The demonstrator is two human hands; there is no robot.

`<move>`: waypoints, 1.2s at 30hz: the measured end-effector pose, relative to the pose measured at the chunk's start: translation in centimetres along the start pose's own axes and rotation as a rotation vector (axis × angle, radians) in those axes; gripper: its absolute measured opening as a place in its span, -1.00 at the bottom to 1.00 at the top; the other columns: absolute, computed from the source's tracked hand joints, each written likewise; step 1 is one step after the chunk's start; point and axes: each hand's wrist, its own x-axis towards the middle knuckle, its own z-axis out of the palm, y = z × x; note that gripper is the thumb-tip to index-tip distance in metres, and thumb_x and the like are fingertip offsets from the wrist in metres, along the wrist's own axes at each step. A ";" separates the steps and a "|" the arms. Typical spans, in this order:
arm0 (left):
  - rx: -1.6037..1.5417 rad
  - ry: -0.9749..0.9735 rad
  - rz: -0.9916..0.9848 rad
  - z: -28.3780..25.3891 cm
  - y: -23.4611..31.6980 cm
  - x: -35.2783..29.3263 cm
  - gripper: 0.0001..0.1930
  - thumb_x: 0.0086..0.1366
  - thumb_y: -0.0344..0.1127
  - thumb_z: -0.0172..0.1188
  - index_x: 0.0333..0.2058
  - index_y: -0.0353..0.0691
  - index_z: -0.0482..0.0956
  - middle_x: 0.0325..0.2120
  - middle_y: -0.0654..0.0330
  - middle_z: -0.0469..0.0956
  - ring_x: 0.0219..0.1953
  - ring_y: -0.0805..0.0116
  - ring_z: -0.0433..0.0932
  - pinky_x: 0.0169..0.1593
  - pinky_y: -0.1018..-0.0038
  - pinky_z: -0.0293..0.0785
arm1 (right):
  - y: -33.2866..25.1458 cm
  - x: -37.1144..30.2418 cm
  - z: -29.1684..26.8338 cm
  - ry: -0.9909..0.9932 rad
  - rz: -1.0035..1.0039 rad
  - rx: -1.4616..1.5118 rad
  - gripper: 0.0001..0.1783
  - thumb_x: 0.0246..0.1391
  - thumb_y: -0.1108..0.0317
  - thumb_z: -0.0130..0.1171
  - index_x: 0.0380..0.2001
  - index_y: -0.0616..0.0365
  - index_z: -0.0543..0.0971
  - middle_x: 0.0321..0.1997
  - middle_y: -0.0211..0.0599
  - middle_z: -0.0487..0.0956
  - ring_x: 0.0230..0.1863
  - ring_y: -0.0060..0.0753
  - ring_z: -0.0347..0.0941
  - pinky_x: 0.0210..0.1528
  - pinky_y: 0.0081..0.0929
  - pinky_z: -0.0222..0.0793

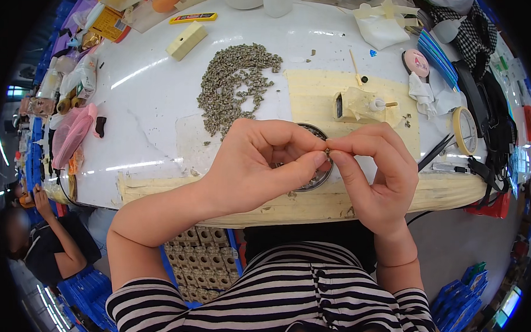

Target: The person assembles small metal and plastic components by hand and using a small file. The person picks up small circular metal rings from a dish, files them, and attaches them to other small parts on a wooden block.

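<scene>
My left hand [271, 157] and my right hand [379, 170] meet over the near part of the table, thumbs and forefingers pinched together. Between the fingertips is a tiny metal part [327, 151], mostly covered by the fingers. Beneath them sits a round dark-rimmed dish [319, 181], partly hidden by my left hand. Beyond my left hand spreads a heap of small grey-brown metal parts [233, 77]. Farther right, a block wrapped in masking tape [361, 105] stands on a taped yellowish patch [315, 89], with a small stick resting on top.
A pale block [187, 41] and a yellow-black box [193, 18] lie at the far left. A pink mesh item [73, 133] sits at the left edge. To the right are black tweezers [437, 151], a tape roll [465, 131] and a black strap bag [481, 100]. Another person [52, 234] sits at lower left.
</scene>
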 end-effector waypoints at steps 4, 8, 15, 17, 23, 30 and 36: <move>0.017 -0.016 -0.004 -0.1 0.0 0.0 -0.85 0.29 -0.51 0.18 -0.19 -0.42 0.60 -0.32 0.11 0.65 -0.32 0.56 0.60 -0.21 0.63 0.56 | 0.0 0.0 0.0 0.001 0.003 -0.011 -0.85 -0.10 0.65 0.30 -0.38 0.26 0.64 -0.41 -0.26 0.56 -0.43 -0.45 0.51 -0.38 -0.58 0.43; 0.069 -0.026 0.024 -0.1 0.1 -0.2 -0.84 0.30 -0.52 0.17 -0.17 -0.44 0.59 -0.30 0.10 0.65 -0.29 0.54 0.59 -0.18 0.62 0.55 | 0.0 0.0 -0.1 -0.009 0.008 0.004 -0.85 -0.10 0.64 0.31 -0.39 0.27 0.64 -0.41 -0.26 0.56 -0.42 -0.45 0.52 -0.37 -0.58 0.44; 0.026 0.037 0.094 0.4 -0.5 0.0 -0.85 0.26 -0.47 0.22 -0.24 -0.45 0.61 -0.42 0.24 0.62 -0.42 0.67 0.50 -0.38 0.71 0.43 | 0.1 0.0 0.0 -0.002 -0.004 0.010 -0.85 -0.10 0.65 0.30 -0.38 0.27 0.64 -0.41 -0.26 0.56 -0.43 -0.45 0.52 -0.37 -0.58 0.44; 0.046 0.035 0.101 0.3 -0.6 0.0 -0.85 0.26 -0.47 0.22 -0.25 -0.45 0.61 -0.43 0.25 0.62 -0.42 0.67 0.50 -0.38 0.71 0.44 | 0.0 0.0 0.1 -0.001 -0.015 -0.009 -0.84 -0.11 0.65 0.29 -0.38 0.26 0.64 -0.42 -0.26 0.56 -0.43 -0.44 0.52 -0.38 -0.57 0.44; 0.034 0.013 0.054 0.1 -0.5 0.0 -0.87 0.26 -0.49 0.20 -0.25 -0.45 0.60 -0.41 0.20 0.63 -0.38 0.62 0.54 -0.32 0.67 0.49 | -0.1 -0.1 0.2 0.006 -0.044 -0.060 -0.82 -0.12 0.66 0.29 -0.37 0.25 0.64 -0.42 -0.26 0.56 -0.43 -0.41 0.52 -0.40 -0.55 0.43; -0.046 -0.001 -0.020 -0.1 -0.2 0.2 -0.87 0.30 -0.49 0.19 -0.21 -0.39 0.61 -0.37 0.11 0.66 -0.38 0.56 0.59 -0.27 0.64 0.55 | 0.2 -0.1 0.3 0.029 -0.088 -0.093 -0.79 -0.15 0.66 0.31 -0.36 0.24 0.64 -0.42 -0.27 0.55 -0.43 -0.38 0.50 -0.41 -0.54 0.42; 0.001 0.008 -0.018 -0.2 0.0 0.3 -0.87 0.30 -0.48 0.19 -0.20 -0.38 0.61 -0.36 0.12 0.67 -0.39 0.58 0.58 -0.30 0.65 0.54 | 0.2 -0.2 0.2 0.048 -0.123 -0.153 -0.78 -0.16 0.65 0.33 -0.35 0.24 0.63 -0.41 -0.26 0.54 -0.42 -0.37 0.49 -0.42 -0.52 0.40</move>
